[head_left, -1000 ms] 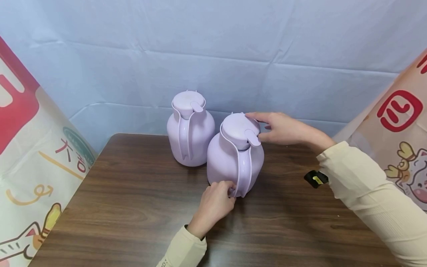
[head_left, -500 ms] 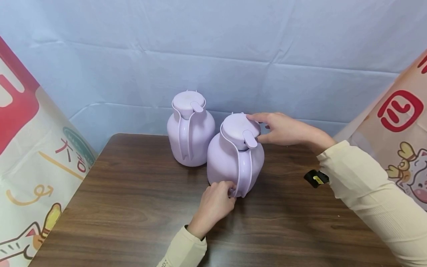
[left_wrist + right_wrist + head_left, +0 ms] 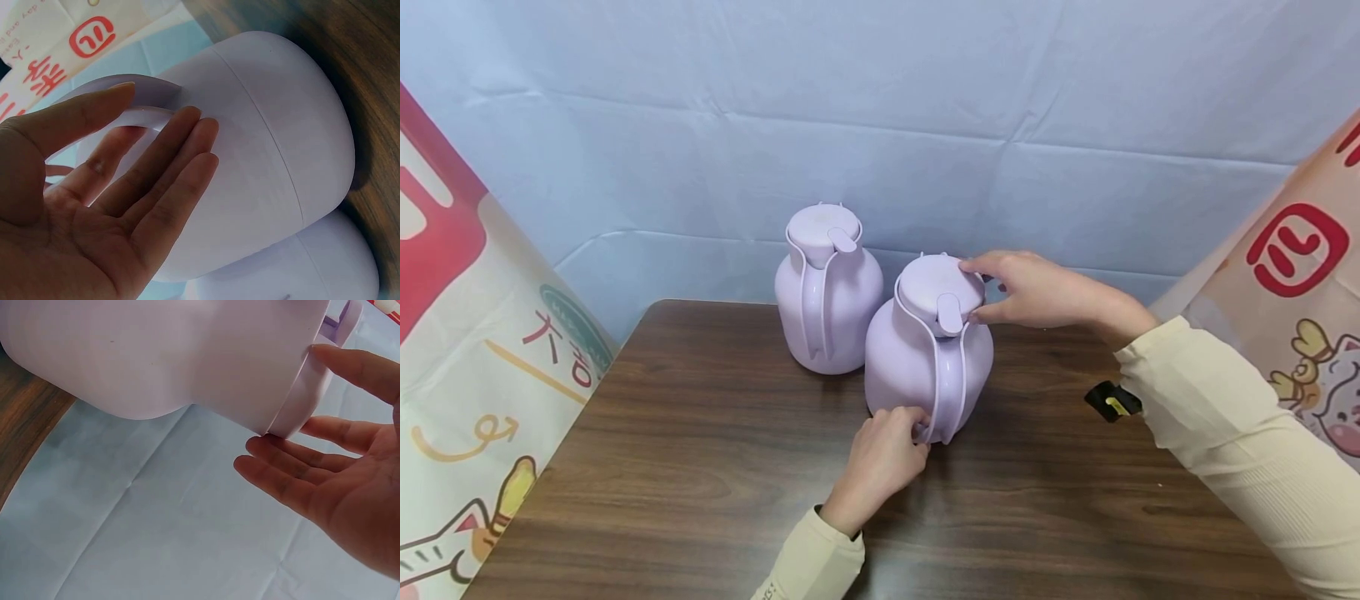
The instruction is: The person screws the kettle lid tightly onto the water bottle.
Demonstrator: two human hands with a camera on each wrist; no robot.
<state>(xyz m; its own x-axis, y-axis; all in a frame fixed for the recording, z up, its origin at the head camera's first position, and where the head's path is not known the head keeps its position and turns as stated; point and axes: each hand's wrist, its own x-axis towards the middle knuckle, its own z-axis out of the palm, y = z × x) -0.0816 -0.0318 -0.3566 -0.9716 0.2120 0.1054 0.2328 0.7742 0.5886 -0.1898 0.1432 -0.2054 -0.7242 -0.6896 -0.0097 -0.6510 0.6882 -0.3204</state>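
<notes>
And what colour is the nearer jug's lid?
The lid is pale lilac, matching its jug; the head view shows it best.

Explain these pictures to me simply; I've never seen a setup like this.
There is no machine here, only a person working bare-handed. The wide view comes from a camera worn on the head; the two close-ups are from cameras on the left and right wrists. On the brown table stand a farther jug and a nearer jug, both pale purple. The left hand holds the lower part of the nearer jug's handle, and the right hand grips the edge of its lid.
</notes>
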